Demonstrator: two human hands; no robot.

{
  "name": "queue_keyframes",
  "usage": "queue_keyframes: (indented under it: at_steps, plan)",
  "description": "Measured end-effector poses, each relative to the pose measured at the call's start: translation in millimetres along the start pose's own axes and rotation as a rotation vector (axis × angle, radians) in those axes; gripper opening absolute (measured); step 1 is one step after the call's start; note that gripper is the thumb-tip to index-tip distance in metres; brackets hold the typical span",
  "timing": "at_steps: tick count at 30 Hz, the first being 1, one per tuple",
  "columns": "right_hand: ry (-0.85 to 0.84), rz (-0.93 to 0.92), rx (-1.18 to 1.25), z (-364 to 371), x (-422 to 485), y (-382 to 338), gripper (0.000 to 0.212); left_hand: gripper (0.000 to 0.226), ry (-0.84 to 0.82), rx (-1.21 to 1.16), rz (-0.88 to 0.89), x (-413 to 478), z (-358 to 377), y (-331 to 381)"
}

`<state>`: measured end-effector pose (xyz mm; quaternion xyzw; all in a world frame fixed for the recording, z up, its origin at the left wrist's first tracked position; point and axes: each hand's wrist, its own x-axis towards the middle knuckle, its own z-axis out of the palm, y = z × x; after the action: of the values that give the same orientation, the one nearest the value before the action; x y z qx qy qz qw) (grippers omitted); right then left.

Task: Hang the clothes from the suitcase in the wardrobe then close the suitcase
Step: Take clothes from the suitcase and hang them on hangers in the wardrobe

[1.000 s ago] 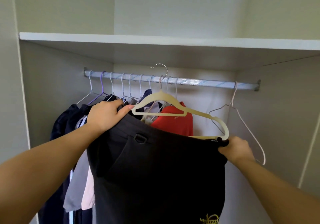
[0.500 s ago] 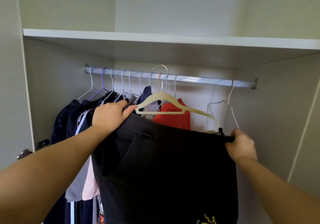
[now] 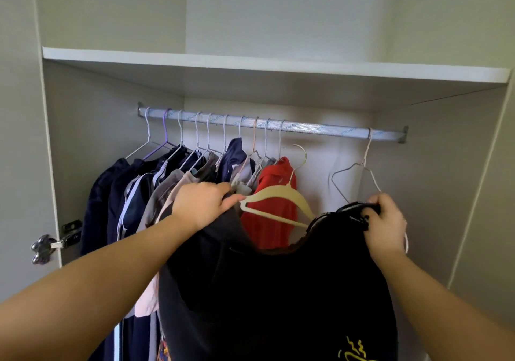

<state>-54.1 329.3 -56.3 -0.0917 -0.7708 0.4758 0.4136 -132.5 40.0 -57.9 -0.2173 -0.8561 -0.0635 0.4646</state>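
Head view: I have the black soft-fabric garment (image 3: 278,291), with a yellow print low down, held up in the lower middle of the frame in front of the open wardrobe, its waistband stretched between both hands. It looks limp and light to me. It sags between the two holds and will not keep a shape by itself, so I judge the waistband edge, the firmest part, to be the place to hold it.

The cream slim hanger (image 3: 274,196) is the stiff piece. It sits tilted at centre frame, with its right end going into the waistband. Its hook hangs free below the silver wardrobe rail (image 3: 320,130), not on it.

The left hand (image 3: 200,204), centre-left, has its grip curled round the waistband's left corner, a fingertip touching the hanger's left end. The right hand (image 3: 386,221), centre-right, pinches bunched waistband with curled fingers. Both forearms reach up from the lower corners.

The bare stretch of rail between the red hanging garment (image 3: 267,229) and the empty wire hanger (image 3: 359,171) looks like the slot to aim for.
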Motion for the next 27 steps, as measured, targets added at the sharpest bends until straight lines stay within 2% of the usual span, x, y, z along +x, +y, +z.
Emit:
queue_keyframes:
  at_steps: [3,4,5,6,9,11,12,14,17,24,27]
  plan:
    - [-0.177,0.159,0.407,9.6,-1.9,-17.0,0.025,0.049,-0.176,-0.045,-0.224,12.4,-4.7,16.9]
    - [-0.245,0.249,0.438,8.9,-3.2,-19.8,0.026,0.047,-0.201,-0.084,-0.264,14.2,-6.8,17.7]
    - [-0.285,0.296,0.400,6.7,-3.9,-19.8,0.025,0.045,-0.200,-0.130,-0.284,15.4,-8.8,16.6]
    - [-0.280,0.266,0.314,3.0,-4.6,-18.8,0.024,0.044,-0.190,-0.168,-0.291,15.9,-9.2,14.0]
    - [-0.116,0.014,-0.211,-10.0,-5.0,-5.9,0.019,0.044,-0.139,-0.276,-0.285,12.7,-12.0,12.8]
    - [-0.210,-0.009,-0.535,-15.9,-4.3,1.6,0.033,0.049,-0.159,-0.306,-0.282,9.0,-16.6,19.1]
    - [-0.300,0.028,-0.606,-16.6,-4.1,4.8,0.039,0.049,-0.160,-0.329,-0.267,7.3,-16.1,22.4]
    - [-0.423,0.111,-0.596,-19.8,-6.4,5.4,0.053,0.035,-0.150,-0.370,-0.243,6.3,-16.5,29.9]
    - [-0.432,0.107,-0.572,-24.0,-9.8,8.1,0.061,0.033,-0.181,-0.358,-0.256,6.5,-15.3,38.9]
    - [-0.445,0.278,-0.557,-43.1,-18.8,35.5,0.053,0.043,-0.263,-0.268,-0.299,-4.5,-4.8,77.7]
    - [-0.451,0.286,-0.568,-49.7,-24.4,41.7,0.050,0.043,-0.255,-0.296,-0.314,-8.3,-1.1,95.0]
